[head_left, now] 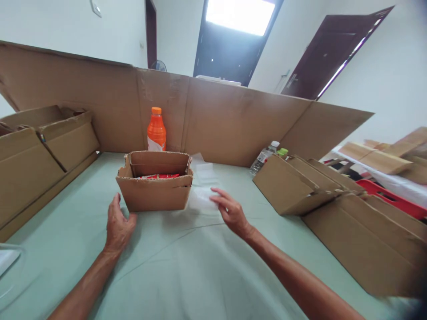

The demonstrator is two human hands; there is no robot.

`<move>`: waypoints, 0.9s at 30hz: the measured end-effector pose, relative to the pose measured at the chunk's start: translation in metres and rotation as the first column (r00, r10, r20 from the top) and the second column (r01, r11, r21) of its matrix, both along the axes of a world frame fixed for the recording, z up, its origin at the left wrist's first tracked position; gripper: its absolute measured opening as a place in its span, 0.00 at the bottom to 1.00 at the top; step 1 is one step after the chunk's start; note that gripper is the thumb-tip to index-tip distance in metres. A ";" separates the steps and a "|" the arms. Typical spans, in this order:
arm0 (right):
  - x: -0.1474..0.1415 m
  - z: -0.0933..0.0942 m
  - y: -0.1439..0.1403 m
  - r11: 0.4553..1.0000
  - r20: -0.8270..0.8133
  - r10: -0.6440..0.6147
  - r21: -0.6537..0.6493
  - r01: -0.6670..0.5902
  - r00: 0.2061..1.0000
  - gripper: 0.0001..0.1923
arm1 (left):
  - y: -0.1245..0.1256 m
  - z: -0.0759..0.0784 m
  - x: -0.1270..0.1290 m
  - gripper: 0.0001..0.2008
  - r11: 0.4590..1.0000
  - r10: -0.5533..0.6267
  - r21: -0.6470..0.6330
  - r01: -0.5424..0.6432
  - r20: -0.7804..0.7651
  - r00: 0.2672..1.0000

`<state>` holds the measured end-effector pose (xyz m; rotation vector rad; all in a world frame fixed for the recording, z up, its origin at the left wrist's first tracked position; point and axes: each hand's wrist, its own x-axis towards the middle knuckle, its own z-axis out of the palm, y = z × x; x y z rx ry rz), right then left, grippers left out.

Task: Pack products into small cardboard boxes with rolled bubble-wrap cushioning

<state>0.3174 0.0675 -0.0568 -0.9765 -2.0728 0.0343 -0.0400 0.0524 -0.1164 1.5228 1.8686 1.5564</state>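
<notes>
A small open cardboard box stands in the middle of the table, with red packaging partly visible inside. My left hand is beside the box's lower left corner, thumb and fingers apart, with nothing in it. To the right of the box lie thin, translucent white plastic sheets or bags. My right hand has its fingers loosely stretched at the right edge of that plastic; whether the fingertips touch it I cannot tell. Behind the box an orange drink bottle stands upright.
Large cardboard boxes line the left side, and more boxes stand at the right. A clear bottle leans beside them, near a green cap. A cardboard wall closes the far edge of the green-covered table.
</notes>
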 end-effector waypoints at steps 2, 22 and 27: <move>-0.005 -0.020 -0.039 0.997 -0.006 0.053 -0.059 -0.053 0.999 0.19 | -0.023 0.015 0.005 0.41 1.000 0.018 0.019 -0.016 -0.065 0.998; 0.009 -0.029 -0.123 0.969 0.136 0.021 -0.245 0.013 0.990 0.19 | -0.135 -0.008 0.079 0.27 0.604 -0.782 -0.183 0.776 -0.329 0.530; 0.035 -0.026 -0.015 0.933 0.300 -0.222 -0.212 0.292 0.928 0.18 | -0.137 -0.014 0.081 0.23 0.629 -0.754 -0.123 0.767 -0.337 0.564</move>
